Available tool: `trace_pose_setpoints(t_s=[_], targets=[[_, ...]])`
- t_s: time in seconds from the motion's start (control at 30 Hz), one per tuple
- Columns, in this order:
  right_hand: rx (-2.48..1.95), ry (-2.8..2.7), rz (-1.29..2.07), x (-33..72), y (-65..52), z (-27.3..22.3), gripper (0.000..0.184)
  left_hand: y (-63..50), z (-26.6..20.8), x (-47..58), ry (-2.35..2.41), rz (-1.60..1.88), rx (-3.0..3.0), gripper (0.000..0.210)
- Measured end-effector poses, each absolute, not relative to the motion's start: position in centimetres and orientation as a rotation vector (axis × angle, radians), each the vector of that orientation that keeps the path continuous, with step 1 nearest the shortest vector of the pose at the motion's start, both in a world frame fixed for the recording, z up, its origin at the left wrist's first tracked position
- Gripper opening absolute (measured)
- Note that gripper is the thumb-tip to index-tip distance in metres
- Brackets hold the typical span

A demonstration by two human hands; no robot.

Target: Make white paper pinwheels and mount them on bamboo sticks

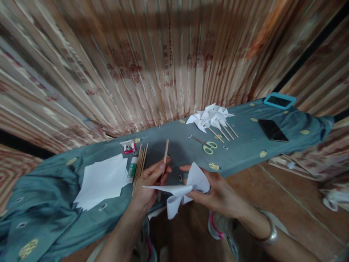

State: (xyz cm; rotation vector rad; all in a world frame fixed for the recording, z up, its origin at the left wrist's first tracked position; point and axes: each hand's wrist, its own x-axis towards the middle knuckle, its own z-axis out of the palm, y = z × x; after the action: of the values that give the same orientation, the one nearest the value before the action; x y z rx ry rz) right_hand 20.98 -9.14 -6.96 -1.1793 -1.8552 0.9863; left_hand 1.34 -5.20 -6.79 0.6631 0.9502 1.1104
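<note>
My left hand (154,178) is closed around a thin wooden stick (166,148), which stands nearly upright above the table's near edge. To its right, my right hand (215,189) pinches a folded white paper pinwheel (198,177) with its blades curled up. The stick and the pinwheel are apart. Left of my left hand lie several more wooden sticks (141,160), a green and white glue stick (132,169) and a stack of white paper sheets (105,182). A small red box of pins (129,147) sits just behind them.
Several finished paper pinwheels (211,115) on sticks lie at the back of the cloth-covered table (174,134). Green-handled scissors (208,147) rest in front of them. Farther right are a black phone (272,130) and a blue-framed tablet (280,100). A curtain (152,72) hangs behind.
</note>
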Motion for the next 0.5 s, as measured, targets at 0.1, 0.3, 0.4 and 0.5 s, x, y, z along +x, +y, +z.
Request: trace_pose_setpoints(t_s=[0.1, 0.3, 0.4, 0.5], targets=[[-1.190, -1.811, 1.003, 21.23, -9.21, -6.74, 0.048, -4.95, -6.85, 1.26, 0.972, 1.085, 0.570, 0.031], [-1.132, -1.938, 0.693, 21.41, -9.22, -6.12, 0.039, -4.66, -7.08, 1.26, 0.862, 1.093, 0.601, 0.037], [-1.053, -2.017, 0.437, 21.30, -8.94, -6.30, 0.038, -4.55, -7.19, 1.38, 0.866, 1.124, 0.625, 0.039], [-1.020, -2.062, 0.309, 21.22, -8.70, -6.49, 0.043, -4.43, -7.20, 1.52, 0.927, 1.118, 0.671, 0.032]])
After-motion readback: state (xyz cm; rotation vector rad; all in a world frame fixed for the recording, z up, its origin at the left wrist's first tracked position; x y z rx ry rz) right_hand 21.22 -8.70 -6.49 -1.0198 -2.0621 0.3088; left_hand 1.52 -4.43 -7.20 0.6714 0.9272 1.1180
